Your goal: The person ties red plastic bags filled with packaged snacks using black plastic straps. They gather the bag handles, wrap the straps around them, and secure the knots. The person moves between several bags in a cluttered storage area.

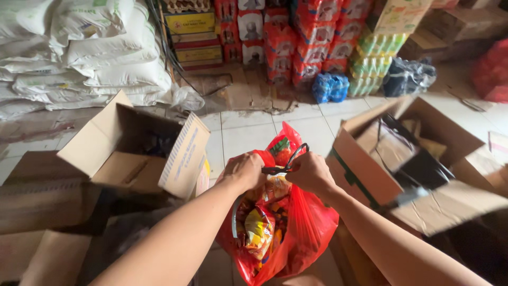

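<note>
left hand (pixel 244 170): closed on the top edge of the red plastic bag (pixel 301 233), centre of frame, forearm coming in from lower left.
right hand (pixel 311 172): fist closed round a black cord (pixel 290 159) — it loops up between the two hands and across the bag mouth.
hands: close together, the cord running from one to the other; can't tell if the left one pinches the cord too.
red plastic bag: lower centre, held up by its top, hanging below both hands; mouth partly open.
bag contents: colourful snack packets (pixel 259 228) visible through the opening, yellow and red mostly.
left box (pixel 132 153): open cardboard box, left of centre, flaps up, just beside the left hand.
right box (pixel 423 159): bigger open cardboard box, right side, a dark item inside — too unclear to name.
sacks (pixel 79 53): white sacks stacked, upper left.
stock: red shrink-wrapped packs (pixel 312 37) upper centre, green bottle packs (pixel 373 63) just right of them.
floor (pixel 248 130): pale tiles, middle of frame.
</note>
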